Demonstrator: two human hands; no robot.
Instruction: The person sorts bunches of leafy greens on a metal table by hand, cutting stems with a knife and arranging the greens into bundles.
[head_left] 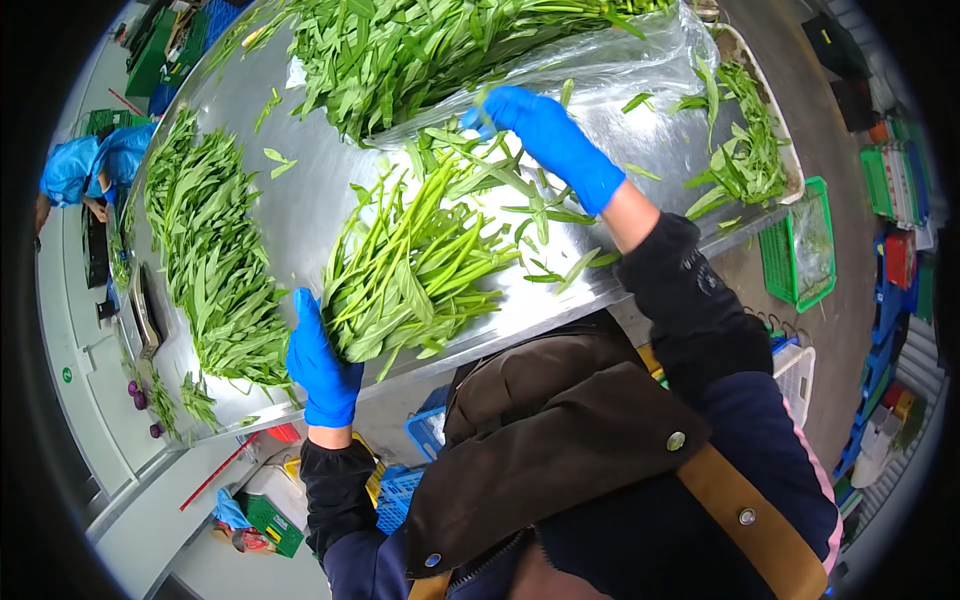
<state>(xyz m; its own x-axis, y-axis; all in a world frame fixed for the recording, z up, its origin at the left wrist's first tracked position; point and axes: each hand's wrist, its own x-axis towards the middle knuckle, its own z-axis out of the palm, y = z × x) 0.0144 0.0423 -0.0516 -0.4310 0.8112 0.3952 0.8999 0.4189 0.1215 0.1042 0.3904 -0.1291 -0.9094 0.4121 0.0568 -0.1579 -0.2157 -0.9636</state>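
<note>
A loose bunch of water spinach (420, 265), with pale green stems and long narrow leaves, lies on the steel table (310, 165) in front of me. My left hand (325, 362), in a blue glove, is closed around the bunch's lower left side; the thumb points up and the other fingers are hidden by leaves. Beyond the stems, my right hand (550, 140), also gloved in blue, has its fingers drawn together over the bunch's far end, beside the clear plastic bag (640, 62). Its fingertips are blurred, and what they hold cannot be made out.
A large heap of greens (420, 60) lies partly on the bag at the back. A long row of greens (215, 255) runs along the left, near a knife (145, 315). Trimmings (745, 150) gather at right, above a green crate (800, 245). Another person (85, 165) works far left.
</note>
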